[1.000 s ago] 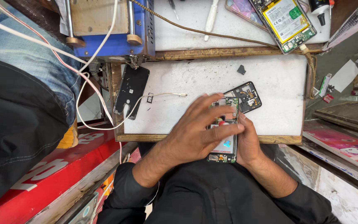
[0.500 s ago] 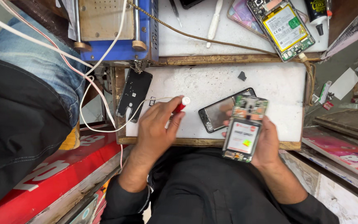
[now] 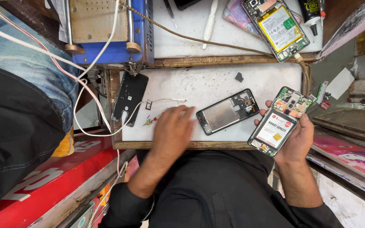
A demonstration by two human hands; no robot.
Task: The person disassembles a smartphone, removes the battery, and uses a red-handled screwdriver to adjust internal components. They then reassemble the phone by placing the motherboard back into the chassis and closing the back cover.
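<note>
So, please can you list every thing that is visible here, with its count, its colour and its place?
opened phone with battery: 1, green board and white battery, held in the right hand at the board's right edge
phone frame: 1, black and grey, lying on the white work board
white work board: 1, white, in front of the person
back cover: 1, black, at the board's left edge
small screwdriver: 1, red handle, beside the left hand
second opened phone: 1, yellow-white battery, on the upper surface
blue machine: 1, blue, upper left
white cable: 1, white, running across the left side
left hand: 1, flat over the board, blurred
right hand: 1, holding the phone
</note>
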